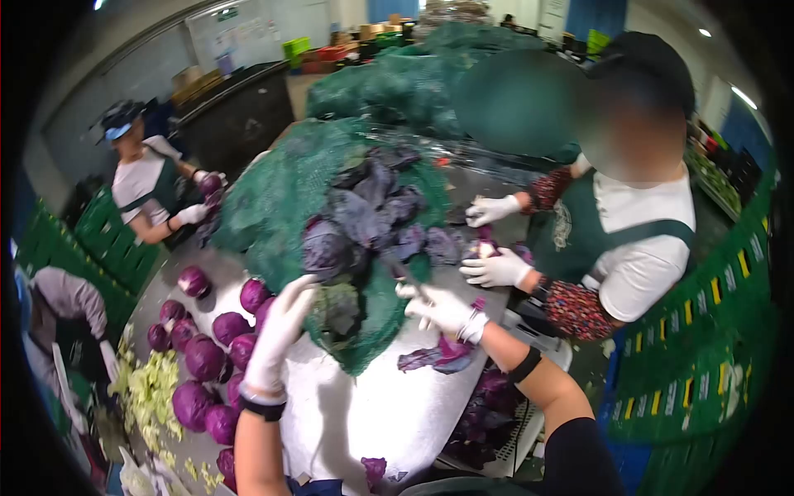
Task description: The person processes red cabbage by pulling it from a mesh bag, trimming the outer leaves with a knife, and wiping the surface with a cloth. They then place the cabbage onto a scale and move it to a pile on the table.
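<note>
My left hand (285, 318), in a white glove, reaches forward with its fingers extended. Its fingertips are right at the lower edge of a dark-leaved red cabbage (325, 248). In my gloved right hand (437, 307) is a knife (399, 269), its blade pointing up and away toward the dark outer leaves (364, 215). These leaves and the cabbage lie in the mouth of a green net bag (281, 178). A greenish leaf (337, 307) rests on the net between my hands. Purple leaf scraps (438, 355) lie just below my right hand.
Several trimmed red cabbages (204, 357) and pale green leaf scraps (149, 388) cover the table's left side. A crate (504, 422) of purple leaves stands at right. Co-workers (624, 223) (149, 182) handle cabbages opposite and at left. Green crates (691, 322) line the right.
</note>
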`<move>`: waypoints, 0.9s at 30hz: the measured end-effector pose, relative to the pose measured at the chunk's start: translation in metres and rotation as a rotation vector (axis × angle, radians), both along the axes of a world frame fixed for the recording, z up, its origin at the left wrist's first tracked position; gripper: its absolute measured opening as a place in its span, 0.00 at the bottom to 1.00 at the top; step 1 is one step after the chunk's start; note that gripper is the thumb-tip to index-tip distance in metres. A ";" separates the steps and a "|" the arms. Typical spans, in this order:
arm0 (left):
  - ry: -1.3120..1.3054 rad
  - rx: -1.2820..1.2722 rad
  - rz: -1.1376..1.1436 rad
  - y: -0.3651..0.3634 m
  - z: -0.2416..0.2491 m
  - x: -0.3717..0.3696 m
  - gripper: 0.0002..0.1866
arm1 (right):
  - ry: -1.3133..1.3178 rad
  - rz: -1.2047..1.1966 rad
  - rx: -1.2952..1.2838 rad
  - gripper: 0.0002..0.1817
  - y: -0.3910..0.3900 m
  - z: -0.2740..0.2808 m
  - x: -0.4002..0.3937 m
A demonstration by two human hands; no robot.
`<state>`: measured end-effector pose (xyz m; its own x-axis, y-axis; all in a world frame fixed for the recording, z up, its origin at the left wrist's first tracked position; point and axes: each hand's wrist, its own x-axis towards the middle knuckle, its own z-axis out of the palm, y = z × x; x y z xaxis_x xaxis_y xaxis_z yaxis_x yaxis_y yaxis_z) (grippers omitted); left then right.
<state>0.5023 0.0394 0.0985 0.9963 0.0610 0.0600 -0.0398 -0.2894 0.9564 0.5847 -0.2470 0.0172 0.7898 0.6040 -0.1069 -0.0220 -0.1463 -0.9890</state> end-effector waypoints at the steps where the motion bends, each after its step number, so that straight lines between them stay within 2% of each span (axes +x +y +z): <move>1: -0.012 0.072 -0.048 -0.003 -0.011 0.011 0.22 | 0.009 -0.060 0.002 0.22 0.010 0.008 0.014; 3: 0.187 -0.162 -0.113 -0.020 -0.027 0.023 0.22 | -0.030 -0.100 0.016 0.23 0.031 0.007 0.041; 5: 0.280 -0.054 -0.050 -0.019 -0.058 0.038 0.22 | -0.012 -0.137 0.006 0.26 0.056 0.007 0.063; 7: 0.264 -0.012 0.020 -0.008 -0.092 0.055 0.26 | -0.058 -0.166 -0.030 0.30 0.081 0.007 0.079; 9: 0.143 -0.334 0.468 -0.002 -0.107 0.064 0.33 | -0.068 -0.148 -0.057 0.32 0.104 0.012 0.095; 10: 0.039 -0.465 0.470 0.012 -0.117 0.071 0.38 | -0.055 -0.155 -0.042 0.35 0.116 0.014 0.101; 11: 0.030 -0.474 0.504 0.022 -0.117 0.072 0.39 | -0.078 -0.148 -0.013 0.39 0.127 0.019 0.105; 14: 0.038 -0.584 0.532 0.038 -0.119 0.074 0.41 | -0.100 -0.201 -0.069 0.44 0.156 0.016 0.121; 15: 0.062 -0.618 0.474 0.042 -0.121 0.074 0.42 | -0.100 -0.191 -0.069 0.44 0.162 0.011 0.122; 17: 0.085 -0.654 0.427 0.051 -0.124 0.074 0.43 | 0.082 -0.147 -0.033 0.44 0.170 0.002 0.120; 20: 0.156 -0.674 0.205 0.063 -0.130 0.078 0.44 | 0.082 -0.157 0.028 0.41 0.169 -0.009 0.115; 27: 0.090 -0.657 0.225 0.041 -0.124 0.068 0.43 | 0.072 -0.239 0.256 0.38 0.152 -0.018 0.086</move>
<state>0.5703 0.0804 -0.0257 0.9546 0.2618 -0.1420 0.0406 0.3581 0.9328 0.6711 -0.0949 -0.0008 0.9082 0.4170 -0.0361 -0.0962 0.1239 -0.9876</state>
